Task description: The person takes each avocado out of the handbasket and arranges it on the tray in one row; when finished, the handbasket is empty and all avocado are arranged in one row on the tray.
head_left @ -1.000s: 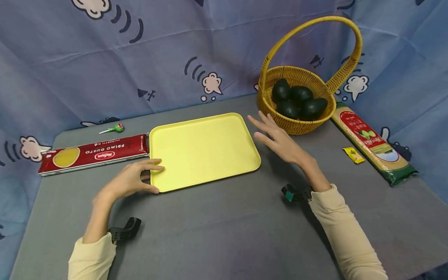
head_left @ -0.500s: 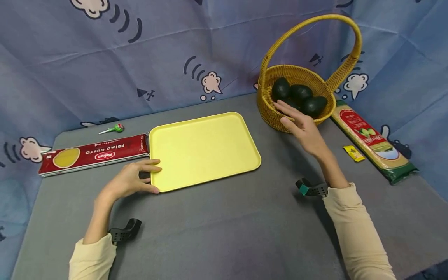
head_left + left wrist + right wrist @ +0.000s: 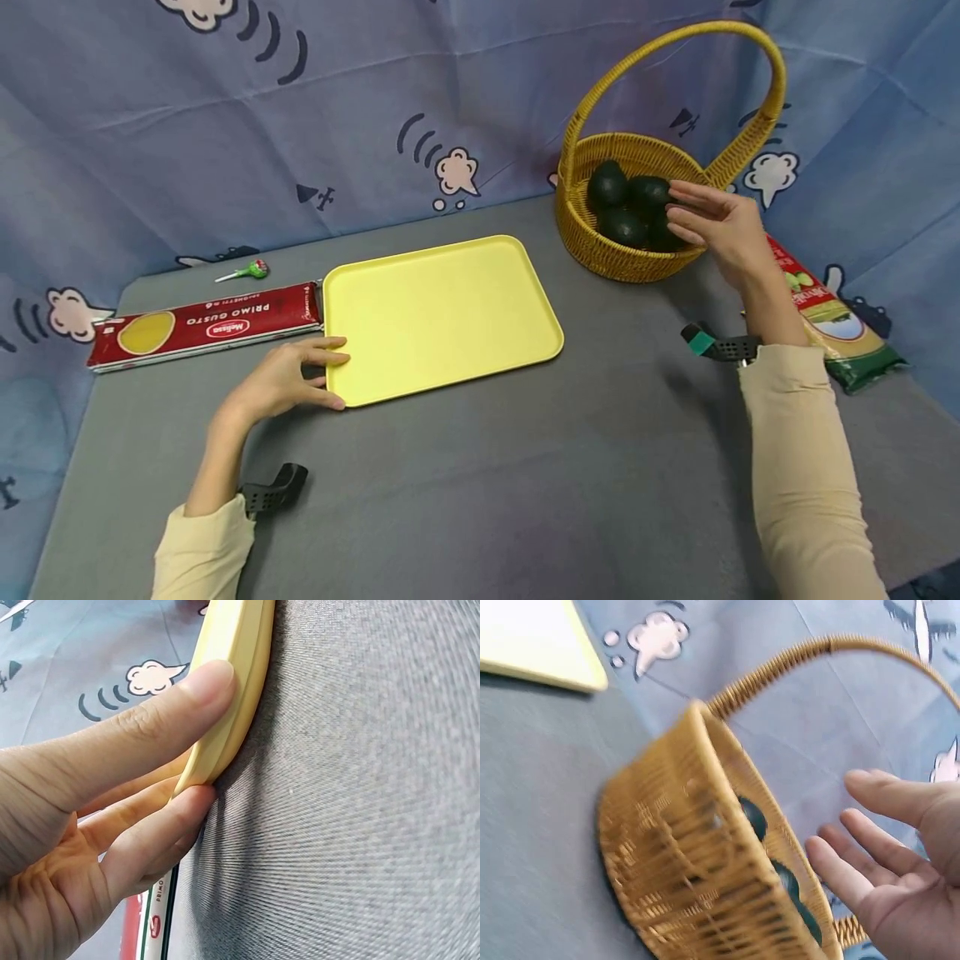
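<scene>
A yellow tray (image 3: 442, 321) lies at the middle of the table. My left hand (image 3: 281, 379) grips its near left corner; in the left wrist view the thumb lies on the tray edge (image 3: 251, 682) and the fingers of the left hand (image 3: 97, 832) bend against the corner. Dark green avocados (image 3: 622, 227) sit in a wicker basket (image 3: 626, 265) at the back right. Over the basket's right rim hovers my right hand (image 3: 738, 237), fingers loosely extended, holding nothing. The right wrist view shows this hand (image 3: 900, 862) beside the basket (image 3: 690, 855), with avocados (image 3: 754, 817) partly hidden inside.
A red spaghetti pack (image 3: 210, 325) lies left of the tray, with a green lollipop (image 3: 257, 268) behind it. A red and green package (image 3: 840, 325) lies at the right, partly behind my right forearm. The basket's tall handle (image 3: 776, 83) arches above it. Patterned cloth hangs behind the table.
My right hand has moved right, from beside the tray across the basket's front to its right rim. The right forearm now hides the small yellow packet. My left hand stays on the tray.
</scene>
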{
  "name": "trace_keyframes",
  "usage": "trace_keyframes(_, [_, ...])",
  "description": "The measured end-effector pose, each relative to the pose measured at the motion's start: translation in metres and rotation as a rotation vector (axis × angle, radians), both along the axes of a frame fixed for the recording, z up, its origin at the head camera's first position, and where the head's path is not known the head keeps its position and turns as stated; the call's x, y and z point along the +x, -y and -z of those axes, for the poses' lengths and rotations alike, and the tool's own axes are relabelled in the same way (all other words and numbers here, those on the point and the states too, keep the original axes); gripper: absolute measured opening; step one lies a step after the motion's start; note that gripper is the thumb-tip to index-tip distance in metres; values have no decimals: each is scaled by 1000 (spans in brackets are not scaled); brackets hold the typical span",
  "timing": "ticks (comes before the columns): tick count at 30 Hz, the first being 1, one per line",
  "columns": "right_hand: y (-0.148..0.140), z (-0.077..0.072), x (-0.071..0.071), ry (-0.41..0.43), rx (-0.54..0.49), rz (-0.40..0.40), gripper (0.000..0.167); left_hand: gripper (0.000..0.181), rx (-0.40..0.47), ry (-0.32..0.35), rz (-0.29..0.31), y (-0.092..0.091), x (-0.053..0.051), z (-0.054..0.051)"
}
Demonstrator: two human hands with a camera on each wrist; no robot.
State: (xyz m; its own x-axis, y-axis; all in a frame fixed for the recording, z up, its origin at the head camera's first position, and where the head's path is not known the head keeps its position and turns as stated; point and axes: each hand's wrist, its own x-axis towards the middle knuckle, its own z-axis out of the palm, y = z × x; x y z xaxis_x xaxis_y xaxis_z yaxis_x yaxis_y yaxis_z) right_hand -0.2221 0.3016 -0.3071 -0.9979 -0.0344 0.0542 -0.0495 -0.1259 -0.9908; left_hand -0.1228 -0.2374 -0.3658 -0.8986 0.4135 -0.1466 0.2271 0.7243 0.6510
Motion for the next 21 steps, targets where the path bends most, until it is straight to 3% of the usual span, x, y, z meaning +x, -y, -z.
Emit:
trace_keyframes(2, [-10, 0, -10, 51, 19, -41, 41, 63, 7, 8, -2, -1, -1, 0])
trace_keyframes(5, [-24, 3, -24, 104, 168, -127, 47, 63, 14, 21, -8, -3, -2, 1])
trace_keyframes(12, [-39, 2, -52, 195, 761, -276, 57, 63, 32, 38, -9, -5, -2, 4])
trace_keyframes(16, [-33, 1, -68, 235, 881, -350, 60, 62, 35, 30, -13, -2, -2, 3])
trace_keyframes(21, [-20, 0, -79, 251, 922, -431, 59, 63, 54, 41, -14, 0, -2, 2])
